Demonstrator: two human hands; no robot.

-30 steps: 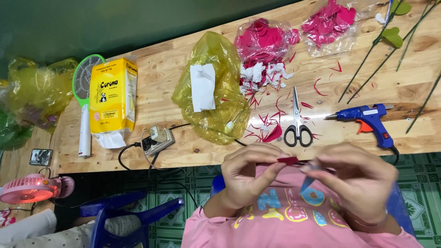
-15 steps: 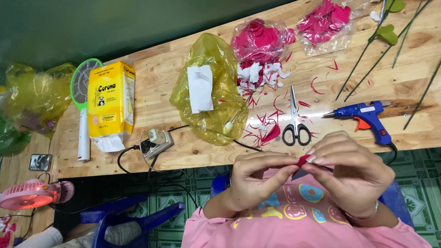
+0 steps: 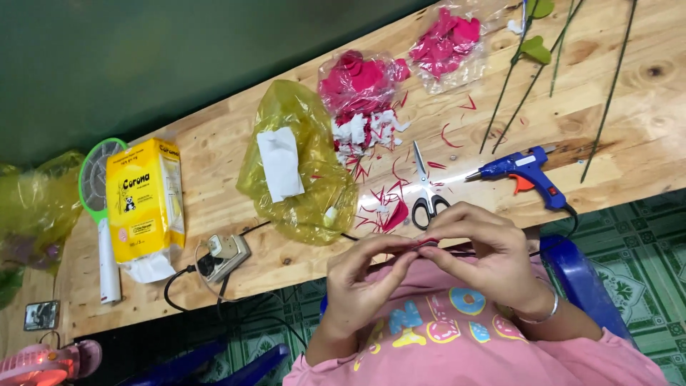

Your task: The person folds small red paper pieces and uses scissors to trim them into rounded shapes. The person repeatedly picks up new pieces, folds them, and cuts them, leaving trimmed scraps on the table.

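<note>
My left hand [image 3: 364, 286] and my right hand [image 3: 493, 257] meet just above my pink shirt, at the near edge of the wooden table [image 3: 629, 143]. The fingertips of both hands pinch a small red petal piece [image 3: 427, 244], which the fingers mostly hide. Black-handled scissors [image 3: 427, 194] lie on the table right beyond my fingers, among red paper scraps [image 3: 386, 211]. A blue glue gun [image 3: 525, 175] rests to the right of them.
A yellow plastic bag [image 3: 300, 171] with a white paper sits mid-table. Two clear bags of pink petals [image 3: 361, 78] lie farther back, with green stems [image 3: 522, 78] at right. At left are a yellow box [image 3: 143, 200], a green swatter [image 3: 100, 214] and a power strip [image 3: 225, 254].
My hands have drawn closer together, and the fingers now close more tightly over the red piece. The things on the table have not moved.
</note>
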